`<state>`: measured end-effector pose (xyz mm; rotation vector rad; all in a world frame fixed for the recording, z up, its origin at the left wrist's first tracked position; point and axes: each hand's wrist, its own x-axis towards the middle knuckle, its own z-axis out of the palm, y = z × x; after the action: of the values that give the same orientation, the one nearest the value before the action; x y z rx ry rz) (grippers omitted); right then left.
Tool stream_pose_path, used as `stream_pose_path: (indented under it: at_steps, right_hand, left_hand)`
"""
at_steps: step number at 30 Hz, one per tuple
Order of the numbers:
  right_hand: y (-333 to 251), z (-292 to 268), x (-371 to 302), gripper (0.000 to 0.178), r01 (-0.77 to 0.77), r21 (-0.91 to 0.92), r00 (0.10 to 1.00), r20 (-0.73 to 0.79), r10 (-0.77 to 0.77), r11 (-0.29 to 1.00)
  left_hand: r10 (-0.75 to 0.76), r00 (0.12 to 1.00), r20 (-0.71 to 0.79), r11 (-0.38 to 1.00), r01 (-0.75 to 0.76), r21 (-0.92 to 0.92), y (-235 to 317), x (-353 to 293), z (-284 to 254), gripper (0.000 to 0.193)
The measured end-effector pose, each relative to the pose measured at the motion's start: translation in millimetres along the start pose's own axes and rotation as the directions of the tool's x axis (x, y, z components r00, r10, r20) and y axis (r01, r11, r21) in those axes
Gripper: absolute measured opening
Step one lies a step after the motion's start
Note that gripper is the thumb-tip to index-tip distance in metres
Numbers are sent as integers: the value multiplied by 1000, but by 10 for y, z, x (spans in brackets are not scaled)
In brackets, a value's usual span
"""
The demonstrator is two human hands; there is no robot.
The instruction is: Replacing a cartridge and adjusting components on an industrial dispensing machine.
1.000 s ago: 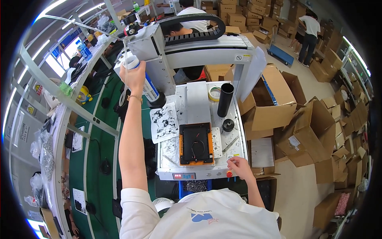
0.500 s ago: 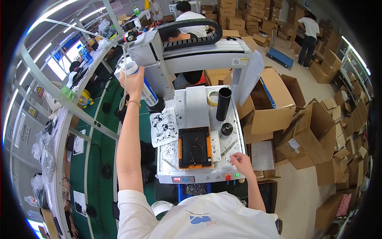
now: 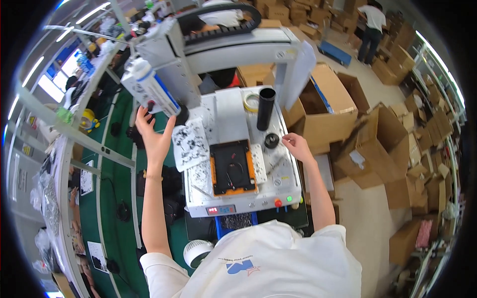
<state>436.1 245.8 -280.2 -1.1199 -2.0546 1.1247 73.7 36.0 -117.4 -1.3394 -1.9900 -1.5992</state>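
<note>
Head view, looking down from above my shoulders. My left hand point(image 3: 151, 134) is raised at centre left of the frame, fingers spread open, its fingertips touching the lower end of a white cartridge tube with a blue label point(image 3: 150, 89) that is mounted tilted on the side of the grey dispensing machine point(image 3: 223, 47). I cannot tell whether the fingers actually grip anything there.

My right hand point(image 3: 296, 145) reaches to centre right, fingers loosely curled and holding nothing, just beside a small black round cap point(image 3: 271, 140) lying on the white machine bed point(image 3: 288, 174). Above the cap stands an upright black cylinder point(image 3: 265, 108), and next to that lies a roll of tape point(image 3: 251, 102).

In the middle of the bed, between my two hands, sits a black tray with an orange rim point(image 3: 232, 167). To its left is a white sheet smeared with black marks point(image 3: 191, 143). Along the bed's front edge are a red button point(image 3: 278, 202) and a green button point(image 3: 289, 198).

Open cardboard boxes point(image 3: 338, 99) fill the right side of the frame. A person point(image 3: 371, 22) stands at upper right among more boxes.
</note>
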Motion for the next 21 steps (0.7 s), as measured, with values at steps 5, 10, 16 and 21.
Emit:
stream_pose_path:
  at_steps: [5,10,16,21]
  right_hand:
    - [569,-389,-816,20,-102,100,986,-125,115,990]
    - [1079,-212,-1854,35,-221,-144,971,60,231,965]
    - [1265,400,-2486,54,-346,-190,937,-126,327,919]
    - [1291,331,-2617,29,-448,134,840,-275,467,884]
  left_hand:
    - [-113,982,148,982,133,-135,189,-760,-8,69]
    - [-284,949,135,935,305,-181,106,-1396,17,60]
    - [-380,901,208,853,429,-297,207,-1829,226,56]
    - [-438,880,184,820,475,-320,114,-1935,119,51]
